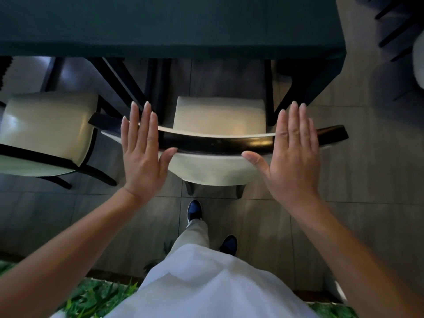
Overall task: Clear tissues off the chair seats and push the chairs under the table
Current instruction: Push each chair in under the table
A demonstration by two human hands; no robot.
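Cream-cushioned and bare of tissues, the middle chair [219, 115] stands near the green-clothed table [160, 26], its seat mostly outside the far edge. Left hand [143, 150] and right hand [291, 150] lie flat, fingers straight, across its black top rail [215, 142], gripping nothing. Push evenly and straight, keeping clear of the left chair [46, 127].

Illumination is dim and uneven. A warm glow falls on the cream chair seat [220, 115]; cooler light reflects off the floor tiles [367, 157] at upper left. The green tablecloth [172, 26] reads dark, with deep shadow beneath it. Glare streaks the chair's black top rail [218, 143]. Wide-angle distortion bends the edges. Forearms and the white shirt [206, 283] appear soft and blurred.
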